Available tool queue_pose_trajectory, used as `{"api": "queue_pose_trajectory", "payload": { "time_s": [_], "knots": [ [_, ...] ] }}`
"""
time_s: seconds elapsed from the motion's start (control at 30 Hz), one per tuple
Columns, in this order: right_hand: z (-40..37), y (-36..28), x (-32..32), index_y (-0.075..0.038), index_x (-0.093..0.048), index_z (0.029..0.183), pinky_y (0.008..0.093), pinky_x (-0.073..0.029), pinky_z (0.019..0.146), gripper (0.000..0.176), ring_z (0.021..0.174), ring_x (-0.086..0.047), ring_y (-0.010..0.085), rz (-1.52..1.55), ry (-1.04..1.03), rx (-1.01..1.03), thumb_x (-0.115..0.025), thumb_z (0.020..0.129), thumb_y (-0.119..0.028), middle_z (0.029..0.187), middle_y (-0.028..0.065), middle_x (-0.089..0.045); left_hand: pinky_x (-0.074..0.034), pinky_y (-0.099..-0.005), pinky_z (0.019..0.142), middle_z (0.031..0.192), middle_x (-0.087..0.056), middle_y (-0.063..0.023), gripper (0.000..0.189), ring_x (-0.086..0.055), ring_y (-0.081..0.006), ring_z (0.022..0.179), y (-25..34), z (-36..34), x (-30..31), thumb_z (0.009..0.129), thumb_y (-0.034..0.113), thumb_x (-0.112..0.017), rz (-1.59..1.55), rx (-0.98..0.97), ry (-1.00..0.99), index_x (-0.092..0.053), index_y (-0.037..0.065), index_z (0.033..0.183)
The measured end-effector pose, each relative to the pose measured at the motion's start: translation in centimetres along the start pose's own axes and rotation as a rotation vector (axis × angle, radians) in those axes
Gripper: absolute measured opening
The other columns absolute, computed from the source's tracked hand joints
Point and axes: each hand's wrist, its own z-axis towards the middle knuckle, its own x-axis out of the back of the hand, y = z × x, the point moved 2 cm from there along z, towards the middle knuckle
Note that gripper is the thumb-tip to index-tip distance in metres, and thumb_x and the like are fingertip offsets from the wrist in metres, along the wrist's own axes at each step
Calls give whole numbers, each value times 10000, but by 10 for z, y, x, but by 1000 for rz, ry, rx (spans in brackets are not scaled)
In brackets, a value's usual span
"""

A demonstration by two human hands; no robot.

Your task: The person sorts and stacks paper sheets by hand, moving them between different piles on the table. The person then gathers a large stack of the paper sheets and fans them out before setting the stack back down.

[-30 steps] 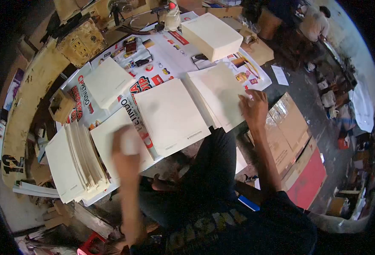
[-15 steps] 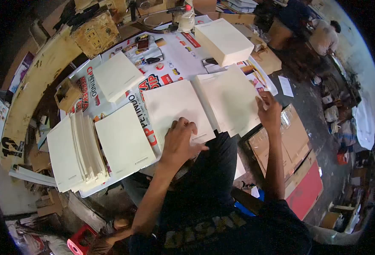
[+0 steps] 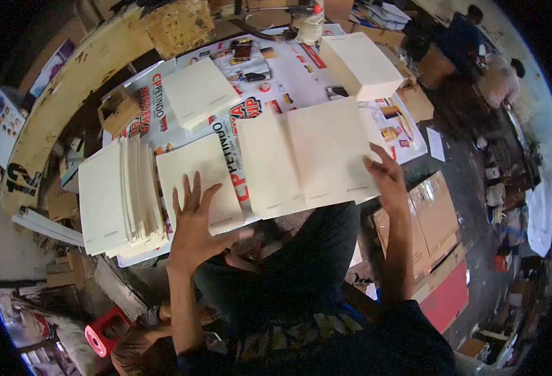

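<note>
My left hand (image 3: 197,219) is open, fingers spread over the near part of a stack of cream paper sheets (image 3: 201,172). My right hand (image 3: 388,178) has its thumb and fingers closed at the right edge of a cream paper sheet (image 3: 333,150), which has a small printed line near its lower corner. That sheet reaches left over part of another paper stack (image 3: 266,166). Left of my left hand lies a pile of sheets fanned in uneven layers (image 3: 107,197).
A printed banner (image 3: 282,62) covers the table. Farther back stand a paper stack (image 3: 201,91) and a tall paper block (image 3: 362,66). Cardboard (image 3: 429,216) lies at the right, a red stool (image 3: 107,332) at lower left. Two people (image 3: 501,81) are at the far right.
My left hand has moved left from the middle stack to the neighbouring one, its fingers spreading. My right hand has brought the right-hand sheet leftward over the middle stack. The view has shifted.
</note>
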Motion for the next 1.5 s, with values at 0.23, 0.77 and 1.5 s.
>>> {"api": "queue_pose_trajectory", "payload": {
  "time_s": [0.23, 0.77, 1.5],
  "knots": [
    [13, 6, -77, -24, -560, 1270, 247, -481, 778, 364, 883, -620, 117, 369, -52, -390, -598, 922, -122, 1017, 85, -676, -426, -440, 999, 1333, -518, -167, 526, -529, -375, 1194, -44, -13, -6, 840, 113, -668, -292, 0, -128, -467, 61, 1323],
    [-37, 15, -273, -13, -442, 1381, 349, -321, 1062, 581, 1245, -428, 228, 378, -538, -201, -589, 916, -329, 1363, 113, -494, -479, -327, 689, 780, -604, -188, 291, -541, -179, 660, -93, -45, -8, 973, 122, -499, -323, 554, 393, -600, -66, 1171],
    [-56, -39, -135, -9, -449, 1366, 315, -409, 989, 561, 1163, -519, 169, 758, -590, -207, -423, 994, -428, 1305, 92, -549, -423, -316, 934, 1195, -568, -173, 508, -546, -200, 1057, 86, 8, 54, 902, 50, -607, -663, 220, 370, -405, -29, 1362]
  ]
}}
